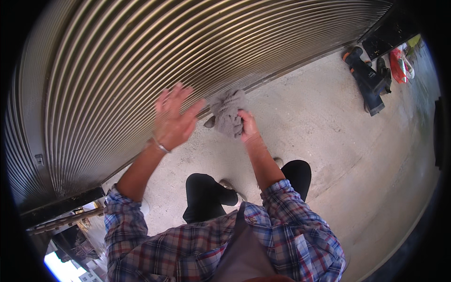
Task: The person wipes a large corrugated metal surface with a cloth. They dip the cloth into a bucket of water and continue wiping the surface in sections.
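My right hand grips a bunched grey cloth with a fluffy, towel-like surface, holding it out in front of me near the foot of a ribbed metal door. A darker corner of the cloth hangs down on its left side. To the left, my left hand is raised before the ribs, its fingers spread and blurred, with nothing in it. It is apart from the cloth; whether it touches the metal I cannot tell. A bracelet circles the left wrist.
Dark rubber boots lie on the concrete floor to the right, beside a red plastic bag. A black panel stands at the door's far right end. My knees and shoes are below my arms. Wooden poles appear at lower left.
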A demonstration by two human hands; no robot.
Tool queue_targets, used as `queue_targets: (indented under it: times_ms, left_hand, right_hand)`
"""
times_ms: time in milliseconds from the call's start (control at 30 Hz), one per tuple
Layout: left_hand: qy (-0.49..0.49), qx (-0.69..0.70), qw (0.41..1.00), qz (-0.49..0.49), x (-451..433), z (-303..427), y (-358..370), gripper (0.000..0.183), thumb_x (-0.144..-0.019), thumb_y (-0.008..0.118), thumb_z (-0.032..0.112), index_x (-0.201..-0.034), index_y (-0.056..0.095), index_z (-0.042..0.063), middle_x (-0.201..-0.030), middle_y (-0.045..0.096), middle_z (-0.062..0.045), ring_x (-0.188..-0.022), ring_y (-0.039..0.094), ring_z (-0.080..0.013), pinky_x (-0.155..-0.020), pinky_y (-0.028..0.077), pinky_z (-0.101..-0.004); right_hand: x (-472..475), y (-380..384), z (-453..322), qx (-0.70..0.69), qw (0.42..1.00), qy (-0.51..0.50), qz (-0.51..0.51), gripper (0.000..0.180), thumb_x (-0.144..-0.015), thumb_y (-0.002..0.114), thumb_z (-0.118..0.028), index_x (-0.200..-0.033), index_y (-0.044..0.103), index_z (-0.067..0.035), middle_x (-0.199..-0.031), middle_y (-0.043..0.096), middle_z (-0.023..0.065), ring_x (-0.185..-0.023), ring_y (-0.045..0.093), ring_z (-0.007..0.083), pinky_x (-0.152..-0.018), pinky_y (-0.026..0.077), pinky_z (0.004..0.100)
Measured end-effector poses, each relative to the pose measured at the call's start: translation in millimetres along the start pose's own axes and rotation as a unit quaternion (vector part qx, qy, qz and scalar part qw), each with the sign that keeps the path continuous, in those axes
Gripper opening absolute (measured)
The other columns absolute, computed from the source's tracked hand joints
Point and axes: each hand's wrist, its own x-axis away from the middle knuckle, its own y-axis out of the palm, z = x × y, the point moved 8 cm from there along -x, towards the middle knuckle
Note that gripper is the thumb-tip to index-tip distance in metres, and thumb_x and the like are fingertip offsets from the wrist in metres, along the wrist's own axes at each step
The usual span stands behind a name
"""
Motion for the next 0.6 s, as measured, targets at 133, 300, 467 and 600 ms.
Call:
queue_targets:
  times_ms: [133, 300, 467, 600]
  left_hand:
    - [-0.006, -0.329, 0.933, 0.148, 70.8, -94.7, -27.8, 0.049, -0.088, 0.061, 0.025, -0.137, 0.056, 0.026, -0.153, 0.040, -0.008, -0.144, 0.031, -0.0255, -0.118, 0.004, -0.0446]
    - [0.084, -0.456, 0.865, 0.191, 111.6, -161.4, -40.2, 0.053, -0.093, 0.050, 0.033, -0.146, 0.045, 0.031, -0.157, 0.034, -0.007, -0.143, 0.033, -0.0221, -0.114, 0.011, -0.0456]
    - [0.094, -0.498, 0.837, 0.206, 126.0, -168.6, -39.7, 0.053, -0.092, 0.046, 0.036, -0.145, 0.048, 0.028, -0.154, 0.040, -0.004, -0.139, 0.039, -0.0213, -0.112, 0.019, -0.0450]
    - [0.099, -0.486, 0.838, 0.227, 120.2, -169.0, -37.4, 0.053, -0.091, 0.046, 0.036, -0.144, 0.049, 0.029, -0.153, 0.041, -0.004, -0.138, 0.041, -0.0216, -0.111, 0.021, -0.0463]
  right_hand:
    - [-60.1, -62.0, -71.8, 0.075, 0.974, -0.201, 0.066, 0.056, -0.079, 0.056, -0.002, -0.134, 0.047, 0.001, -0.121, 0.059, 0.0166, -0.109, 0.060, 0.0302, -0.094, 0.051, 0.0412]
    - [-144.0, -105.4, -163.8, 0.199, 0.902, -0.371, 0.098, 0.055, -0.077, 0.061, -0.003, -0.131, 0.050, 0.004, -0.115, 0.060, 0.0152, -0.104, 0.059, 0.0252, -0.091, 0.050, 0.0380]
    - [-170.2, -98.0, -53.0, 0.399, 0.770, -0.434, 0.246, 0.068, -0.076, 0.066, -0.023, -0.133, 0.046, 0.008, -0.137, 0.041, 0.0290, -0.125, 0.044, 0.0355, -0.109, 0.032, 0.0425]
    - [-139.9, -24.4, 149.2, 0.436, 0.826, -0.319, 0.158, 0.053, -0.082, 0.062, -0.036, -0.123, 0.047, -0.006, -0.131, 0.033, 0.0247, -0.119, 0.041, 0.0380, -0.110, 0.027, 0.0524]
